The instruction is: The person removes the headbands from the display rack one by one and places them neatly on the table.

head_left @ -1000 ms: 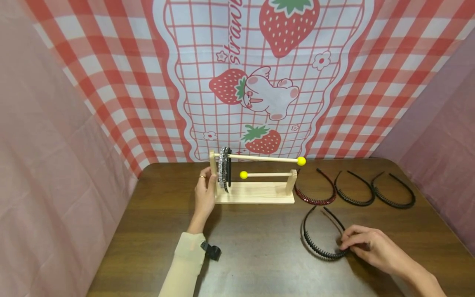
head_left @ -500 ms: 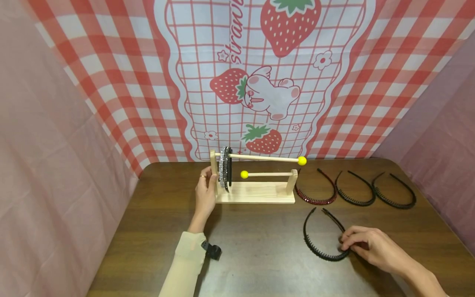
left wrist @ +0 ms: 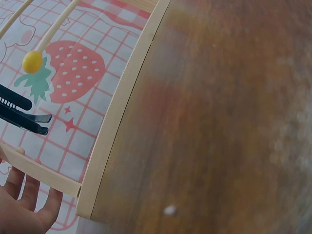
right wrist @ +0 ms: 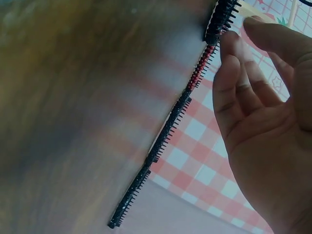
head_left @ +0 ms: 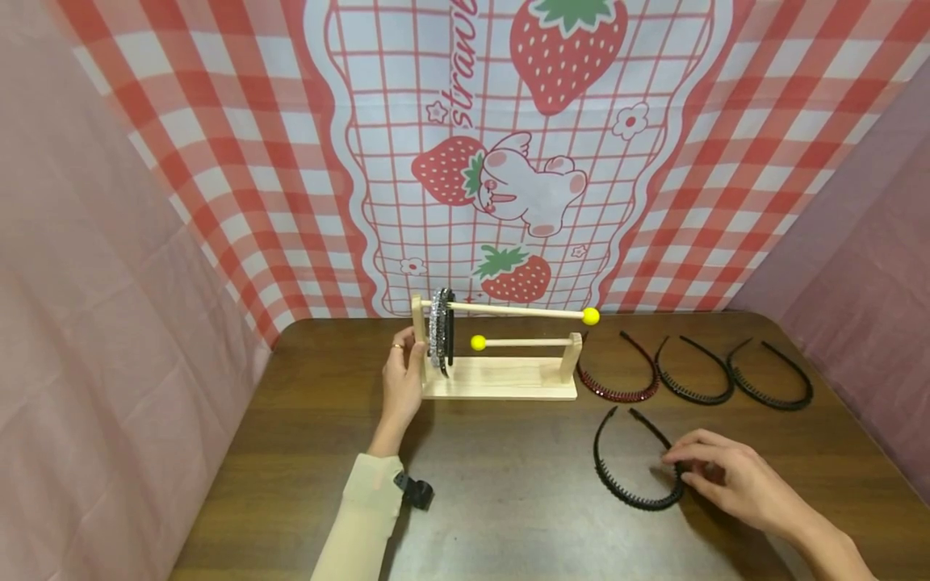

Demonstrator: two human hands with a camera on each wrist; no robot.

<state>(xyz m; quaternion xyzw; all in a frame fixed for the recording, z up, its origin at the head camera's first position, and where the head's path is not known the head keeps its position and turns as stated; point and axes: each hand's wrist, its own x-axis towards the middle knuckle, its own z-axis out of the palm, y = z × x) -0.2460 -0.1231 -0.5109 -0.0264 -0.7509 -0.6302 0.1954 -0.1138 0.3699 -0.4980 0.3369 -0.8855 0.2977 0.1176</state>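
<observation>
My left hand (head_left: 403, 378) grips the left upright of a wooden headband stand (head_left: 501, 387), fingers behind the post in the left wrist view. Silver and black headbands (head_left: 440, 331) hang on the stand's upper rod, close against that upright. On the table at the front right lies a black toothed headband (head_left: 639, 502), its ends pointing away from me. My right hand (head_left: 741, 480) is at its right side, thumb and fingers parted about the band. In the right wrist view, a gap shows between the thumb and the fingertips (right wrist: 230, 41).
Behind lie a red headband (head_left: 619, 395) and two black ones, one in the middle (head_left: 697, 397) and one at the far right (head_left: 773, 401). The stand's lower rod (head_left: 523, 342) ends in a yellow ball. A checked strawberry cloth (head_left: 501, 202) hangs behind the table.
My right fingers have spread apart and shifted slightly up along the headband's side. The headband lies where it was half a second ago. My left hand has stayed on the stand.
</observation>
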